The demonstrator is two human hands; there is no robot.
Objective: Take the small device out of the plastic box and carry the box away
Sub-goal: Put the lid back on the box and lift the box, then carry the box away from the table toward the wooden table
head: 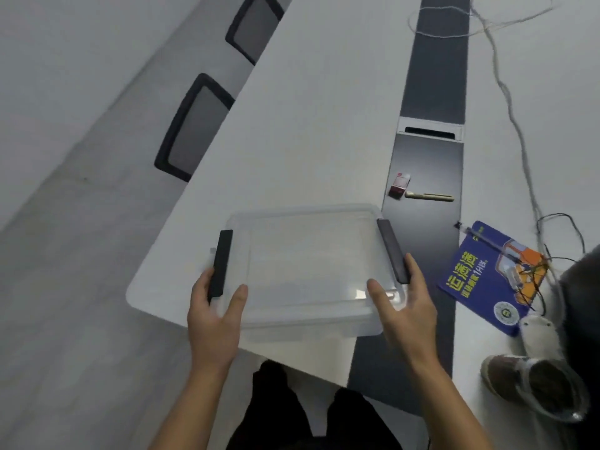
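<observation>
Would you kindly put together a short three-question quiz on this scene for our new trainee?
1. True or false: both hands grip the plastic box at its ends.
2. What lies on the blue booklet? A) a pen B) a mug C) scissors
3. What colour are the box's side latches?

Key: 1. True: the left hand and the right hand each hold one end. 2. A, a pen. 3. Black.

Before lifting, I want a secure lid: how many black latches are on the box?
2: left latch by the left hand, right latch by the right hand.
</observation>
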